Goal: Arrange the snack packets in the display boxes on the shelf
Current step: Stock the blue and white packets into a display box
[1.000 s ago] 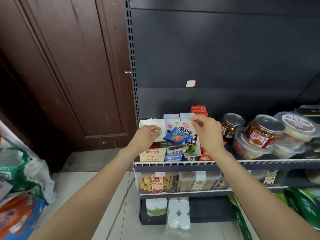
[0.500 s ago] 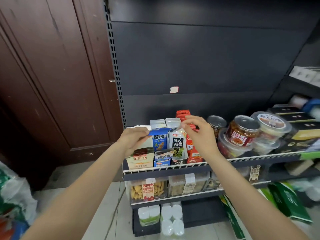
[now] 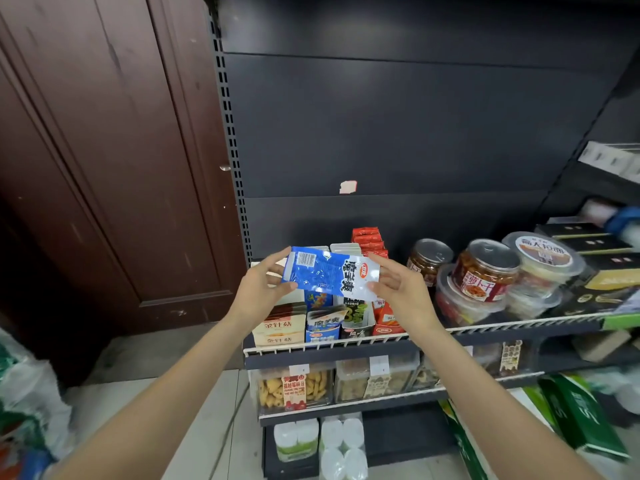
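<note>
A blue and white snack packet (image 3: 329,274) lies sideways in the air above the display boxes, held at both ends. My left hand (image 3: 258,289) pinches its left end and my right hand (image 3: 401,289) pinches its right end. Below it on the shelf (image 3: 485,329) stand a cream display box (image 3: 278,329), a blue display box (image 3: 322,327), a dark green display box (image 3: 356,322) and an orange-red display box (image 3: 386,318), each with packets upright inside. More red packets (image 3: 369,239) stick up behind.
Jars with metal lids (image 3: 485,268) and clear tubs (image 3: 543,254) fill the shelf to the right. Lower shelves carry clear bins of snacks (image 3: 294,389) and tissue rolls (image 3: 343,445). A brown wooden door (image 3: 104,168) stands at the left, bags (image 3: 27,410) on the floor.
The blue packet has come up out of the boxes and been turned sideways; both hands rose with it and now hold its two ends. The camera shifted slightly.
</note>
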{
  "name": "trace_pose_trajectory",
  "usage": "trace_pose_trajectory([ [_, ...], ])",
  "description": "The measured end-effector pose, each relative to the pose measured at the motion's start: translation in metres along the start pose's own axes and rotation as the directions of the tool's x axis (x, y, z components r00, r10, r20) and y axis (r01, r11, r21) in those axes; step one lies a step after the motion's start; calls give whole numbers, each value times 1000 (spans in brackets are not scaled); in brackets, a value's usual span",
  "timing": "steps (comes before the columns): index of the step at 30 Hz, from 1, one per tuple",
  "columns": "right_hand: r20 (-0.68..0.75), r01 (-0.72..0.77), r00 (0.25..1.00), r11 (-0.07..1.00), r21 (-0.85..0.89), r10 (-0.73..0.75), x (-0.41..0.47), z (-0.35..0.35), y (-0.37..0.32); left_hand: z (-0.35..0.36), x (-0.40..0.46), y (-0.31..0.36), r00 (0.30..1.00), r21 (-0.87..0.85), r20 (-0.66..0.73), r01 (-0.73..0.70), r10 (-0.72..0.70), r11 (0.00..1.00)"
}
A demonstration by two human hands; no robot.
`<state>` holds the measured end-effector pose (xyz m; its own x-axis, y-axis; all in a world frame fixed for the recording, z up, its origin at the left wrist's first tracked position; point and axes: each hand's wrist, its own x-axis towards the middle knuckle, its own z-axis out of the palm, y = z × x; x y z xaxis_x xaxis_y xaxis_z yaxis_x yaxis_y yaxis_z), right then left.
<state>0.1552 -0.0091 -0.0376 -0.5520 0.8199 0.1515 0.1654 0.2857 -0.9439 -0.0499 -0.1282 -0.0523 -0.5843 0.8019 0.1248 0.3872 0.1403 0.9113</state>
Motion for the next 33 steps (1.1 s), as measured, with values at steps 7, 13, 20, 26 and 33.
trace_pose_trajectory([
  [7, 3, 43, 999, 998, -48, -43, 7, -2, -1, -2, 5, 4, 999, 122, -1, -32, 32, 992],
  [13, 8, -17, 1000, 982, 187, 16, 11, -1, -9, -1, 12, 2, 996, -16, 51, 73, -72, 997],
  [20, -64, 279, 943, 881, -383, -327, 24, 0, -10, 5, 17, -10, 989, -36, 47, 144, -142, 989],
  [26, -60, 290, 919, 772, -566, -390, 47, 5, -5, 0, 30, -28, 999, 334, 19, 39, -49, 942],
  [33, -11, 264, 944, 776, -573, -330, 73, 23, 3, -6, 61, -40, 981, 676, 193, -108, -33, 729],
])
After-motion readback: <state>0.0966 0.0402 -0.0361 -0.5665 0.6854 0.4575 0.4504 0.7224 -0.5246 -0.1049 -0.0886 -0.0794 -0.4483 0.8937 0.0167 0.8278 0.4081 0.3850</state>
